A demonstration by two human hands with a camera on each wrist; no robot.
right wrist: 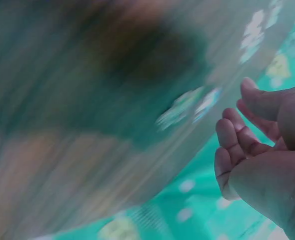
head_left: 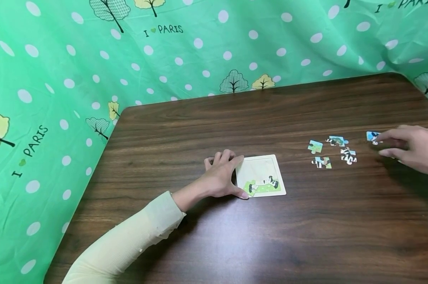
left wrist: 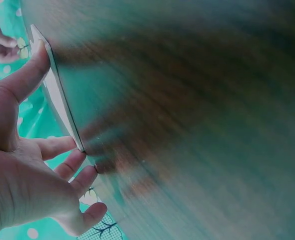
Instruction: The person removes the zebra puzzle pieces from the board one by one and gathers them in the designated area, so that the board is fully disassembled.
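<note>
My left hand (head_left: 219,175) grips a small puzzle tray (head_left: 258,165) by its left side, the thumb at the near corner and the index finger at the far one. Seen from the left wrist, the edge of this tray spans between that thumb and forefinger. Green pieces with a black-and-white figure fill the tray's near part; the rest shows its pale base. Over at the right, my right hand (head_left: 418,148) hovers beside a blue puzzle piece (head_left: 372,137), thumb and forefinger apart. The right wrist view shows nothing between its fingers (right wrist: 226,132).
Several loose puzzle pieces lie between tray and right hand: a green one (head_left: 315,147), a striped one (head_left: 322,162), another striped one (head_left: 348,156) and a blue-green one (head_left: 337,141). Behind the brown wooden table (head_left: 199,130) hangs a green dotted cloth (head_left: 199,59).
</note>
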